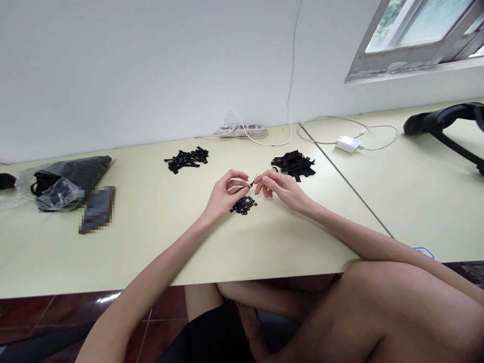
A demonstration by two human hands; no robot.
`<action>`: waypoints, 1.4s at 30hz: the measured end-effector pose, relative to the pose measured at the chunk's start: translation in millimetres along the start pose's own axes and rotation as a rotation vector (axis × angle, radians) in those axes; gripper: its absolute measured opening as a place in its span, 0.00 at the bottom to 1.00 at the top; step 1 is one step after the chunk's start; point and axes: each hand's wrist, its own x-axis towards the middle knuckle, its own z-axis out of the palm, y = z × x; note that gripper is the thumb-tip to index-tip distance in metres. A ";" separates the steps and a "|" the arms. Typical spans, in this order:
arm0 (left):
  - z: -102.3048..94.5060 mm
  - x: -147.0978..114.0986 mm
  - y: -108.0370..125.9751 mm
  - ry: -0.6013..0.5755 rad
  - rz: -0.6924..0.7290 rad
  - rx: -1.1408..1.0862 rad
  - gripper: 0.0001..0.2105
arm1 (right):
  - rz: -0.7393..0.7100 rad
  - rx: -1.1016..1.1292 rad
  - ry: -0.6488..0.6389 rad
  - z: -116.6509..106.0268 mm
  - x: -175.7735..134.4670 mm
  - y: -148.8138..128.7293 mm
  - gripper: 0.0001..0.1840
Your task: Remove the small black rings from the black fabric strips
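Observation:
My left hand (227, 194) is closed in a pinch on a short black strip (252, 183), thumb and index finger at its lower end. The strip's thin upper end points up toward my right hand (282, 189). The right fingers are loosely bent and apart beside the strip; whether a fingertip touches it I cannot tell. Just below the hands lies a pile of small black round pieces (244, 205) with holes, like buttons or rings. Behind my right hand is a heap of black strips (294, 164). A looser heap of black strips (187, 159), some with small light spots, lies behind the left hand.
A clear plastic bag (60, 184) with black contents and a blurred-out dark item (97, 209) lie at left. By the wall are a power strip (242, 130) and cables. A white charger (348, 144) and a black curved object (442, 123) rest at right. A person's bare knee (393, 287) stands before the table.

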 end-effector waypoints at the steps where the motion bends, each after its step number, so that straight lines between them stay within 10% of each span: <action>1: 0.7 -0.5 -0.8 -0.001 0.021 0.011 0.16 | 0.009 -0.008 0.000 -0.1 0.3 1.6 0.24; 18: 7.3 -6.1 9.5 -0.103 0.040 0.243 0.13 | -0.165 -0.194 0.075 -1.6 2.7 12.6 0.12; 25: 7.1 -5.6 8.9 -0.034 0.051 0.256 0.13 | -0.442 -0.510 0.122 -5.3 0.8 4.8 0.08; 42: 7.5 -10.3 15.9 -0.176 0.028 0.291 0.16 | -0.031 -0.523 -0.140 -2.5 -3.8 2.6 0.14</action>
